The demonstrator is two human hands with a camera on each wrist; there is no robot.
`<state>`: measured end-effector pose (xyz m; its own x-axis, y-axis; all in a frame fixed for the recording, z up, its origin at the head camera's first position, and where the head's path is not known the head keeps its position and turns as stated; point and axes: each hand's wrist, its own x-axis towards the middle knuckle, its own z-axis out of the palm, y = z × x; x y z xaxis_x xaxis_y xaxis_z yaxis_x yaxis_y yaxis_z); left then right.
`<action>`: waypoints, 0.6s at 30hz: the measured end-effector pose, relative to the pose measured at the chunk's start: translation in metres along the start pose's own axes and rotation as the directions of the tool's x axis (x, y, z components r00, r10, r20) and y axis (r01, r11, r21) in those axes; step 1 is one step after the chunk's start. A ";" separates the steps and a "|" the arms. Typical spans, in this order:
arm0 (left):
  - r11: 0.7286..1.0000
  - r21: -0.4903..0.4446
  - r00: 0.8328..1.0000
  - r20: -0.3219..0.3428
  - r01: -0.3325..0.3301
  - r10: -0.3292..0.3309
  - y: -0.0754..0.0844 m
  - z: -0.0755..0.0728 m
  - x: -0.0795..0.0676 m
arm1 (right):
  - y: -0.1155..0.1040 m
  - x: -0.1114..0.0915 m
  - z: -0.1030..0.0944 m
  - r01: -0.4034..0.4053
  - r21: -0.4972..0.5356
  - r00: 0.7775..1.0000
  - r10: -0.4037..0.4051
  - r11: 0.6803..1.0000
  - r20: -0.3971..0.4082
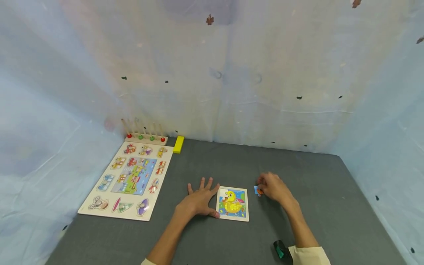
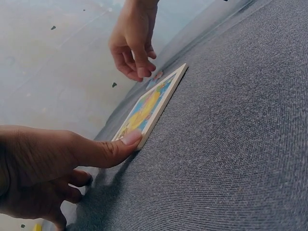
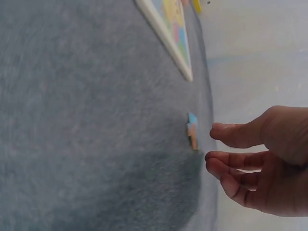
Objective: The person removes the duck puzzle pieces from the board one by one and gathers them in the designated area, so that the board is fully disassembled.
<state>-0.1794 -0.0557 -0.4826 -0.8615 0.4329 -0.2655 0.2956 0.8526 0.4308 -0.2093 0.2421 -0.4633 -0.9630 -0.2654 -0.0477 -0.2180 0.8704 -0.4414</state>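
I see the left hand (image 1: 198,201) splayed, thumb on the puzzle (image 1: 233,218) at lower centre; right of that, the right hand (image 1: 273,187), grasping nothing, hovers by the piece (image 1: 256,190), whose thinness could make pinching slip.

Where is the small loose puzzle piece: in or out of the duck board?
Out: the piece lies on the grey surface, apart from the duck board.

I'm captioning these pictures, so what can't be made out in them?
Head view: the loose puzzle piece, partly covered by the right hand.
Right wrist view: that piece's print, blurred; part of the duck puzzle, cut off by the top edge.
Left wrist view: yellow object, cut off by the bottom edge.
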 end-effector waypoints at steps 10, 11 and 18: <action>1.000 -0.001 1.000 0.002 -0.002 0.002 -0.001 0.001 0.001 | -0.030 -0.004 -0.006 0.127 0.019 0.992 -0.127 0.992 0.004; 1.000 -0.004 1.000 0.001 -0.002 0.002 -0.001 0.000 0.001 | -0.033 -0.004 -0.005 0.148 0.015 0.989 -0.148 0.989 0.003; 1.000 -0.014 1.000 -0.007 -0.007 0.007 -0.002 0.001 0.000 | -0.049 -0.003 0.010 0.268 0.018 0.960 -0.269 0.963 0.075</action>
<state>-0.1794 -0.0572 -0.4842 -0.8622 0.4367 -0.2566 0.2957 0.8453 0.4449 -0.1945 0.1963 -0.4504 -0.8544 -0.5196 0.0057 -0.4651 0.7598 -0.4542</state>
